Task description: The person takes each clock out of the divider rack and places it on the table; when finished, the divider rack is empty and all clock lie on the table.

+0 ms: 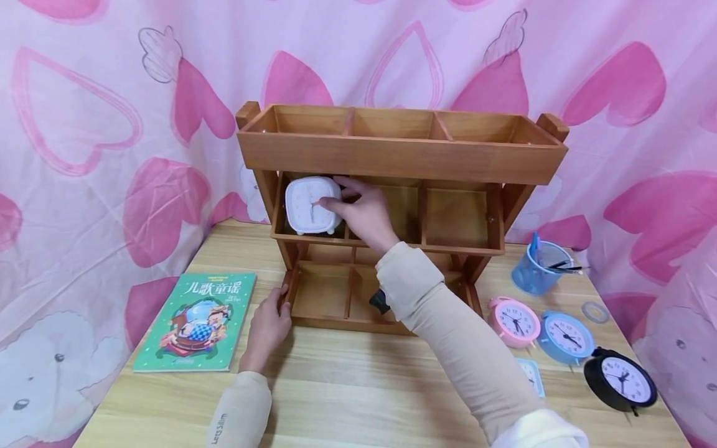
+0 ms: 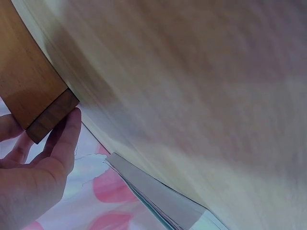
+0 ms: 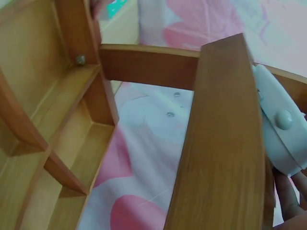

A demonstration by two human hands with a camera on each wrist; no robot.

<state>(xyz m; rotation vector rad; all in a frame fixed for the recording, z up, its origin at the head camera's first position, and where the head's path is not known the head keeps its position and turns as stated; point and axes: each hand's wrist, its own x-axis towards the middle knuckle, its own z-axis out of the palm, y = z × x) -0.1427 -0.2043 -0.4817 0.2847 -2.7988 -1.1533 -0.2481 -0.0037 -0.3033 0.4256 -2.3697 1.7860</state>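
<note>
A white rounded-square alarm clock [image 1: 312,205] stands in the left compartment of the middle tier of a wooden shelf rack [image 1: 400,155]. My right hand [image 1: 366,211] grips it from its right side, thumb on the front. In the right wrist view, the clock's white side and a round foot [image 3: 284,120] show beyond the tier's front board, with fingers [image 3: 286,196] beneath. My left hand [image 1: 271,320] holds the bottom tier's left end. The left wrist view shows that hand [image 2: 45,167] with fingers and thumb around the wooden corner [image 2: 53,115].
Left on the table lies a green children's book [image 1: 196,323]. To the right are a pink clock [image 1: 515,322], a blue clock [image 1: 567,336], a black clock [image 1: 624,379], a small light-blue square clock [image 1: 532,376], a tape roll [image 1: 595,312] and a blue pen holder [image 1: 538,270].
</note>
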